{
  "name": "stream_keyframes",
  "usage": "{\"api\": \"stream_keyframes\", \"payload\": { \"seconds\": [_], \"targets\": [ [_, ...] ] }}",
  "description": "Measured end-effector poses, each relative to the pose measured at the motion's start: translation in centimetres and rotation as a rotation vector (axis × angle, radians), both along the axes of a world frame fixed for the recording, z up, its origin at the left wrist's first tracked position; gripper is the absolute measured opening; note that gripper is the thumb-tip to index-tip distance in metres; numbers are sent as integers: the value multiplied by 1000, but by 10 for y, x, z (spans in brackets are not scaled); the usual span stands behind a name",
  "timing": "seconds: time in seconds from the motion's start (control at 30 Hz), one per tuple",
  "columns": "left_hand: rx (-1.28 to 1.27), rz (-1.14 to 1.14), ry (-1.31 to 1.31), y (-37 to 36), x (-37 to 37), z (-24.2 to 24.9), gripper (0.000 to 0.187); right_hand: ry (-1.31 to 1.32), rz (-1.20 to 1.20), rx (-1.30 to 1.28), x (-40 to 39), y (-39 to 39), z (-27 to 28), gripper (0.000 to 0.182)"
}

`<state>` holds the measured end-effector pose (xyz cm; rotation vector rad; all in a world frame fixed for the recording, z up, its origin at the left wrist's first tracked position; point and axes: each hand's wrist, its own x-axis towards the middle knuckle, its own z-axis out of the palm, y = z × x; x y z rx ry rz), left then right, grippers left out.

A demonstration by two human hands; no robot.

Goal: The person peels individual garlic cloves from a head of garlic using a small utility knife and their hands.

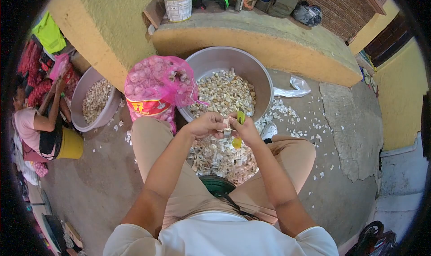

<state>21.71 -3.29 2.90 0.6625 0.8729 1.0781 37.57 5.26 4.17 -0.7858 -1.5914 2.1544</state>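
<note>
My left hand (208,125) is closed, its fingertips pinching a small pale piece of garlic (226,122). Touching it from the other side is my right hand (245,129), wrapped round a small yellow-green tool (241,117); its working end is too small to make out. A yellow part (236,142) shows below the right fingers. Just beyond both hands stands a wide grey basin (265,72) with many garlic cloves (229,92) in it. Under the hands, between my legs, lies a heap of garlic skins (220,159).
Left of the basin stands a pink net sack of garlic bulbs (148,83). Garlic skin scraps and a plastic bag (294,86) lie on the floor to the right. At far left another person (36,121) sits by a second basin (78,108). A low ledge (269,43) runs behind.
</note>
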Motion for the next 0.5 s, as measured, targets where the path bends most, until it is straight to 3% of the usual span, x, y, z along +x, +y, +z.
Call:
{"api": "stream_keyframes", "payload": {
  "seconds": [0.1, 0.2, 0.3, 0.4, 0.5],
  "targets": [
    [-21, 25, -61, -3, 1, 7, 18, -65, -113, 6, 0, 4, 4, 17],
    [-46, 85, 112, 0, 1, 8, 19, -267, -146, 118, 1, 25, -15, 21],
    [21, 189, 389, 1, 11, 19, 18, -383, -335, 308, -1, 32, -20, 27],
    [267, 355, 787, 5, 12, 5, 18, -478, -290, 221, -2, 33, -17, 32],
    [387, 400, 991, 6, 11, 5, 21, -355, -82, 39, -3, 24, -9, 33]
  ]
}}
